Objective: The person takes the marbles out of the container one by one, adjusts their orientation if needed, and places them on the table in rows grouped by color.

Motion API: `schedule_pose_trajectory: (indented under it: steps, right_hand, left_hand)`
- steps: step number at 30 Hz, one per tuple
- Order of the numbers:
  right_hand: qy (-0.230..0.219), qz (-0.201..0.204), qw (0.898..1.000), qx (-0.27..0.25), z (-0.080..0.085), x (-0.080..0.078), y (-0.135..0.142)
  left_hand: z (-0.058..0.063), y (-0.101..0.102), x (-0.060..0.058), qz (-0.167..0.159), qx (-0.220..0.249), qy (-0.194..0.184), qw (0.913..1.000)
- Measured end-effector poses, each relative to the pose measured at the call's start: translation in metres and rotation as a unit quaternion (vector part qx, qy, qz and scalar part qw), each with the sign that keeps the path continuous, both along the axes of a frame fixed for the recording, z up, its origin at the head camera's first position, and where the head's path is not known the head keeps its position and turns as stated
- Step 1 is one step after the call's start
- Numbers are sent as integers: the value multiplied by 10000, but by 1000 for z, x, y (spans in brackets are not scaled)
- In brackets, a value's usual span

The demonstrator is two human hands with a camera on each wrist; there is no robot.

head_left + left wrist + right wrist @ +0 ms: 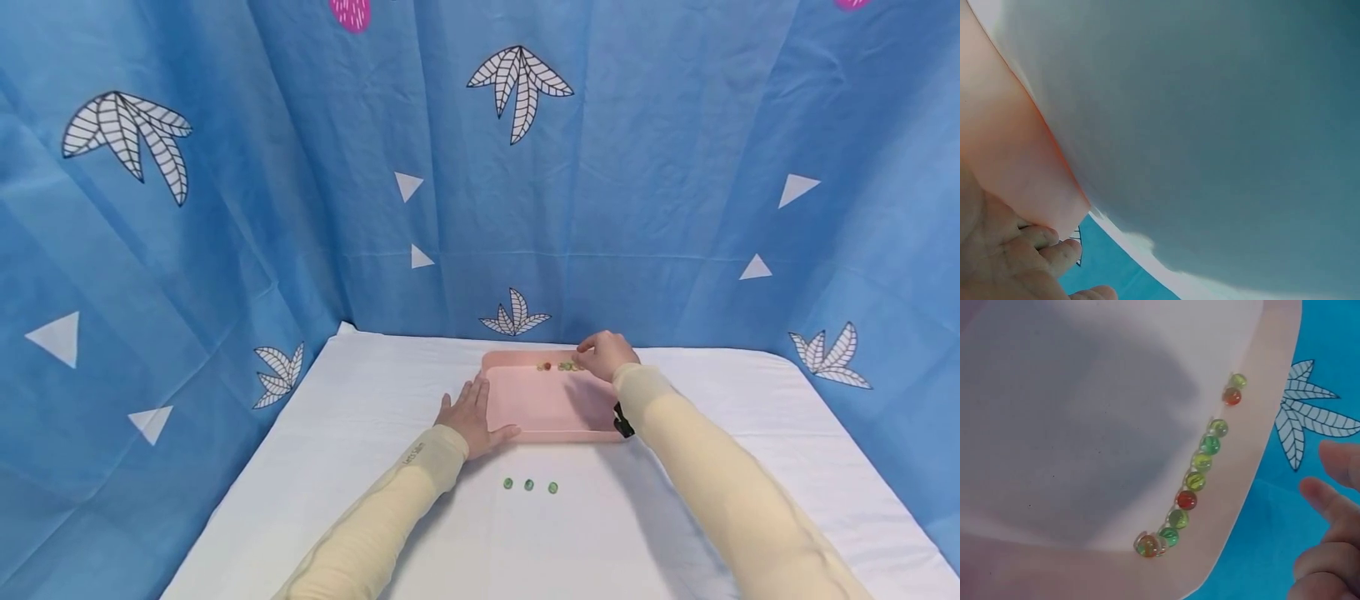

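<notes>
A shallow pink tray [540, 404] lies on the white cloth. My left hand [471, 417] rests against its near left side with fingers straight; the left wrist view shows the fingers [1060, 250] along the tray wall. Above the tray's far right corner is my right hand [603, 354], its thumb and fingertips bent and apart with nothing between them. Beside those fingers [1319, 494], a row of glass marbles [1195, 481], green, yellow-green and red, runs along the tray's far wall. A little gap parts two of them, a yellow-green and a red marble [1232, 396], from the others.
Three green marbles [528, 485] sit in a row on the white tablecloth [555, 542], in front of the tray. A blue curtain [615, 167] with leaf and triangle prints hangs behind and on both sides. Something black [623, 421] shows under the right wrist.
</notes>
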State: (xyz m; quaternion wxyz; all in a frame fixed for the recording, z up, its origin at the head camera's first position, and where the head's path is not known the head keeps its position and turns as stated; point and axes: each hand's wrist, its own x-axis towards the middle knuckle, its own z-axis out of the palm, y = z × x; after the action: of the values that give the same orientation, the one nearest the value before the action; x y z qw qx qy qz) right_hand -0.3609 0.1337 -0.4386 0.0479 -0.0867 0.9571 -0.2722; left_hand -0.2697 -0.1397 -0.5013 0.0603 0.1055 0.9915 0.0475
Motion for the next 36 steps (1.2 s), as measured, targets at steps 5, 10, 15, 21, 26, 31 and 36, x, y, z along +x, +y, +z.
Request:
schedule_pose_trajectory:
  steps: [5, 10, 15, 21, 26, 31, 36]
  right_hand:
    - [-86, -21, 10000, 27, -3, -7, -2]
    - [-299, -54, 9995, 87, -9, -13, -3]
    - [-474, -67, 9986, 205, -24, -26, -3]
    - [-448, -107, 9979, 462, -37, -36, -5]
    - [-255, 35, 9969, 738, -41, -40, -7]
    - [-146, 35, 9957, 915, -46, -43, -8]
    - [-157, 54, 9955, 937, -49, -45, -11]
  left_hand:
    - [5, 0, 2, 27, -84, -15, 10000]
    - [-2, 1, 2, 3, 100, 14, 9999]
    - [-14, 0, 2, -2, 190, 169, 9997]
    - [-10, 0, 3, -15, 63, 94, 9999]
    - [-5, 1, 3, -8, 24, 116, 9999]
    - [-4, 2, 3, -32, -8, 130, 9999]
    - [-5, 2, 2, -25, -31, 141, 9999]
